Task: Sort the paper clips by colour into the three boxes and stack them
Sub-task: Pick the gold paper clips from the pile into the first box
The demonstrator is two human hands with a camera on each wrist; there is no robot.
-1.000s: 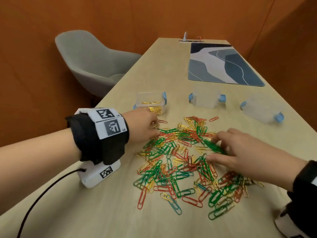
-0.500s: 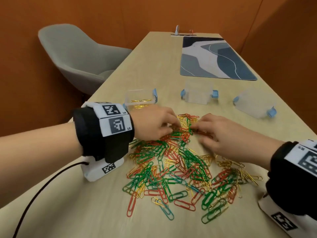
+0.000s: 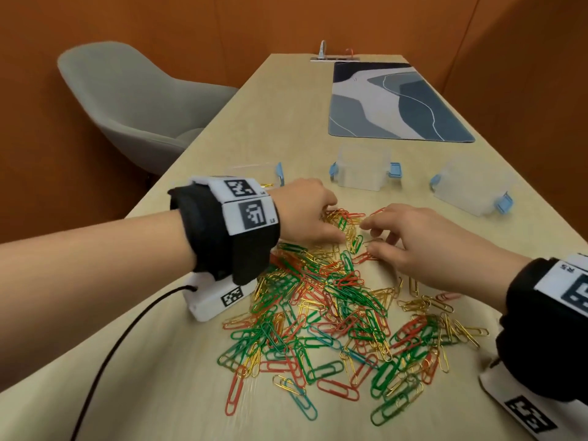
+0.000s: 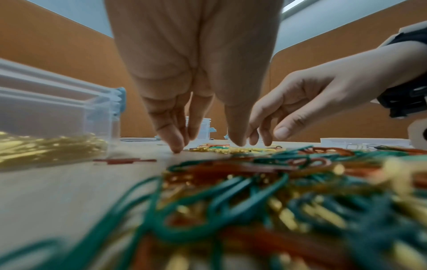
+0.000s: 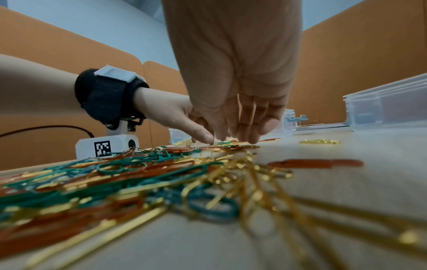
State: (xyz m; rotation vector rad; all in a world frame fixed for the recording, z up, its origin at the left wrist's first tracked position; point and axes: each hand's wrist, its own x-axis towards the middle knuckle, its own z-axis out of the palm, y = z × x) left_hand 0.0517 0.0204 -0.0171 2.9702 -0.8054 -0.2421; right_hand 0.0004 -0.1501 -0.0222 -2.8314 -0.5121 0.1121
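Note:
A loose pile of red, green and gold paper clips (image 3: 321, 307) covers the near table. Three clear boxes with blue latches stand behind it: the left box (image 3: 254, 170) holds gold clips and is half hidden by my wrist, the middle box (image 3: 364, 173) and the right box (image 3: 471, 189) look empty. My left hand (image 3: 334, 218) points its fingers down onto clips at the pile's far end; thumb and fingers stay apart in the left wrist view (image 4: 208, 146). Just right of it, my right hand (image 3: 369, 237) hovers with its fingers spread downward (image 5: 240, 140) over the same clips, gripping nothing I can see.
A grey-blue patterned mat (image 3: 397, 103) lies further back on the table. A grey chair (image 3: 133, 103) stands off the left edge. Orange partition walls enclose the table. A black cable (image 3: 121, 342) trails from my left wrist unit across the near left.
My left hand left the gold-clip box and came right to the pile's far end. My right hand moved up from the pile's middle to meet it there.

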